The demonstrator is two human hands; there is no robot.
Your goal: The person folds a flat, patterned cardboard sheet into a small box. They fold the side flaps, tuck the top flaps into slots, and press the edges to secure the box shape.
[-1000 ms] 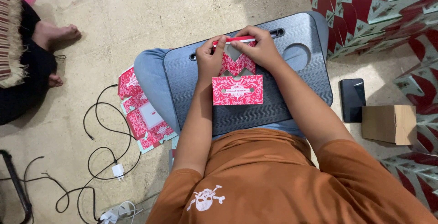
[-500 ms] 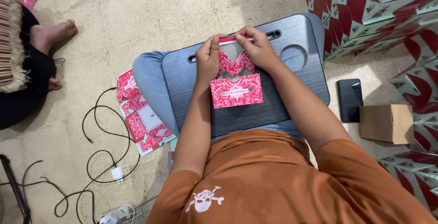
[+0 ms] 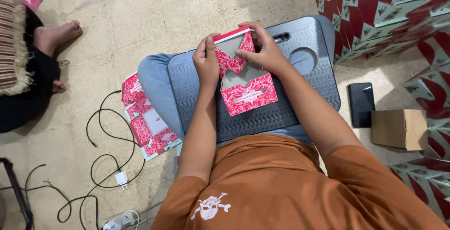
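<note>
hands, left (image 3: 206,61) and right (image 3: 262,52), both clamped on red patterned carton (image 3: 241,77) over grey lap tray (image 3: 300,103)

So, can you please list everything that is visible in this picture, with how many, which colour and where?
folded card box: one, red and white, on the lap desk, held in both hands
lap desk: one, dark grey, across the person's knees
flat card sheets: a small pile, red and white, on the floor beside the knee
cable: black, looped on the floor, with a white plug
phone: one, black, on the floor
cardboard box: one, brown, next to the phone
mat: red with grey pattern, top corner
another person's foot: bare, far edge
left hand: on the box's edge
right hand: grips the box's upper flap
</note>
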